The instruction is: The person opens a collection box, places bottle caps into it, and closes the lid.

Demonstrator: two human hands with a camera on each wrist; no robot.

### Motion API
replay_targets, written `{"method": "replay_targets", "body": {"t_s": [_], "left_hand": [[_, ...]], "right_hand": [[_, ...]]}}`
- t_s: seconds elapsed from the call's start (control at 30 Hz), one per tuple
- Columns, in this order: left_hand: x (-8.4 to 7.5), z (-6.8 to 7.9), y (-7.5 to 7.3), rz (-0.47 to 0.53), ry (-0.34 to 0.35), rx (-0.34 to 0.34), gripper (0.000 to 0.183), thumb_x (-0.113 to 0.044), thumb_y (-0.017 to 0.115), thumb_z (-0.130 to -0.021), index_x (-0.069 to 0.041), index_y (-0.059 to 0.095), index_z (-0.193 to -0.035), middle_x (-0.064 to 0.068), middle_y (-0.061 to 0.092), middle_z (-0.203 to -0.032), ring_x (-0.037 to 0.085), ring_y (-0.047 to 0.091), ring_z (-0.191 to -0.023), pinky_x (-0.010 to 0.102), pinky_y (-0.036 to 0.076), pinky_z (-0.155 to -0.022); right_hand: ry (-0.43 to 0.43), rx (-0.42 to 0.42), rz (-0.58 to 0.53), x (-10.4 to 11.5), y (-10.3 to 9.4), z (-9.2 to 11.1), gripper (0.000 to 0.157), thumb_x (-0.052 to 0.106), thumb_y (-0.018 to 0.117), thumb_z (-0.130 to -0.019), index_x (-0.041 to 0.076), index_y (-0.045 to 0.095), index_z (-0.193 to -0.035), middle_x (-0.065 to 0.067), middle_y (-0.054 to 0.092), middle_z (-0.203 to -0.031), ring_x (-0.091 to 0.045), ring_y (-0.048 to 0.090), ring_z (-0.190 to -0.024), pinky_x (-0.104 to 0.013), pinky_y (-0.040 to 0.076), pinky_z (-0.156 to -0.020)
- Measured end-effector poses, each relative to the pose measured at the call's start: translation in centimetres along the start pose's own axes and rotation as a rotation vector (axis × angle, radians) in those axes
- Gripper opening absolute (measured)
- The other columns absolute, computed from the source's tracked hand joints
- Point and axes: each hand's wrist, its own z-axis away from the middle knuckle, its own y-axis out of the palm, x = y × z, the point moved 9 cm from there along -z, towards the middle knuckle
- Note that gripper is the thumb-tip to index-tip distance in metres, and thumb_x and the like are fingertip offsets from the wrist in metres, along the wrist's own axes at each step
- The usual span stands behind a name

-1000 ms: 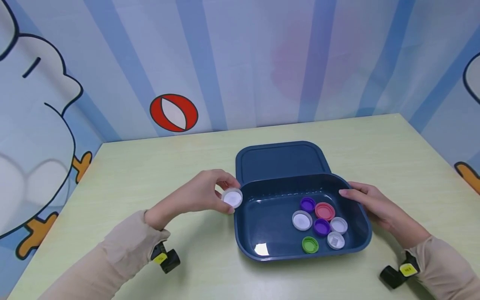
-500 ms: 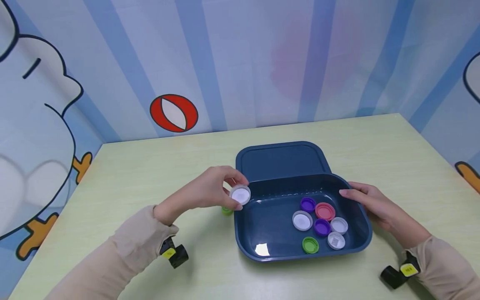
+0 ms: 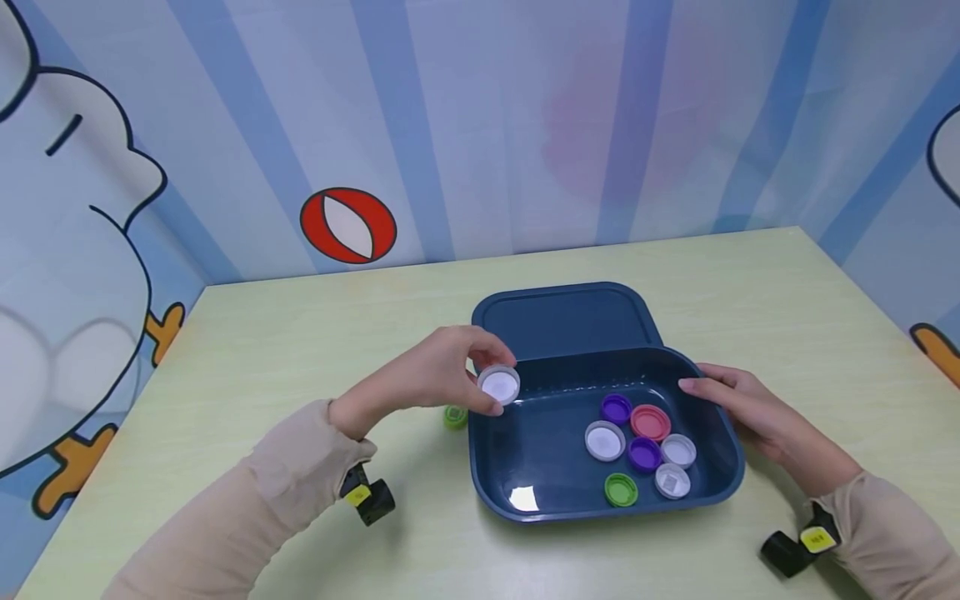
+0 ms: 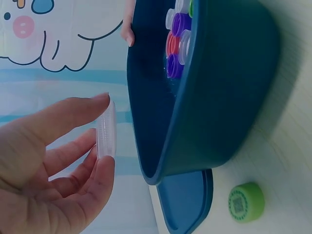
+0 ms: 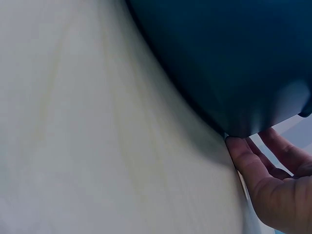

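Observation:
My left hand (image 3: 442,367) pinches a white bottle cap (image 3: 500,387) between thumb and fingers, just over the left rim of a dark blue plastic box (image 3: 543,442). In the left wrist view the cap (image 4: 107,134) is seen edge-on, its ridged side showing. Inside the box, towards the right, lie several caps: two purple, a pink-red cap (image 3: 650,423), a green cap (image 3: 620,490) and several white ones. At the box's right end my right hand (image 3: 753,417) grips the wall, thumb over the rim and fingers outside.
Behind the box lies its flat blue lid (image 3: 566,323), partly under the box's far rim. A green cap (image 3: 454,417) sits on the pale wooden table (image 3: 300,333), left of the box. A printed cloth (image 3: 495,125) hangs behind the table.
My left hand has moved right with the white cap, from outside the rim to over the box's left end. The green cap on the table has come into sight. My right hand stays put.

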Motion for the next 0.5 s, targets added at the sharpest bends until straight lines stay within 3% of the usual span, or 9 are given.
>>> {"method": "replay_targets", "body": {"t_s": [0.5], "left_hand": [[-1.0, -1.5, 0.4, -0.031, 0.015, 0.008, 0.043, -0.013, 0.081, -0.071, -0.006, 0.065, -0.11, 0.003, 0.061, -0.106, 0.017, 0.054, -0.095, 0.023, 0.049, -0.078]], "right_hand": [[-0.02, 0.01, -0.025, 0.0, 0.1, 0.1, 0.063, 0.03, 0.049, -0.096, -0.012, 0.029, -0.137, 0.003, 0.064, -0.103, -0.009, 0.063, -0.087, -0.03, 0.053, -0.078]]}}
